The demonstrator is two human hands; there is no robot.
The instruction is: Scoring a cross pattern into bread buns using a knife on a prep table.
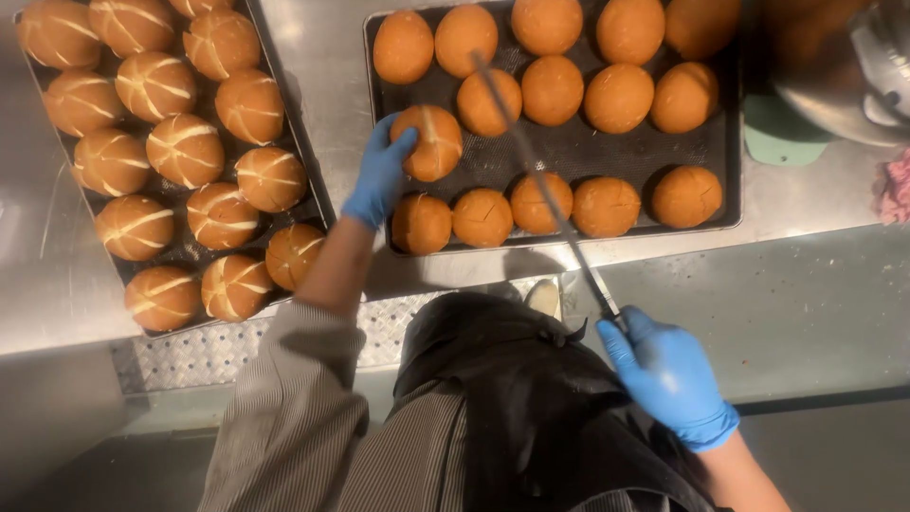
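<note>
My left hand (380, 173), in a blue glove, grips a round brown bun (432, 142) at the front left of the right baking tray (730, 142); the bun shows a pale cut line on top. In my right hand (668, 372), also blue-gloved, is a long thin knife (540, 175) whose blade reaches up and left over the tray, past the held bun. Uncut smooth buns (618, 97) fill the back rows of that tray. Scored buns (482, 217) lie in its front row.
A second dark tray (313, 180) at the left is full of buns with white star cuts (185, 150). Both trays rest on a steel counter (806, 284). A metal bowl (853, 76) stands at the top right, with a pink cloth (894, 187) at the right edge.
</note>
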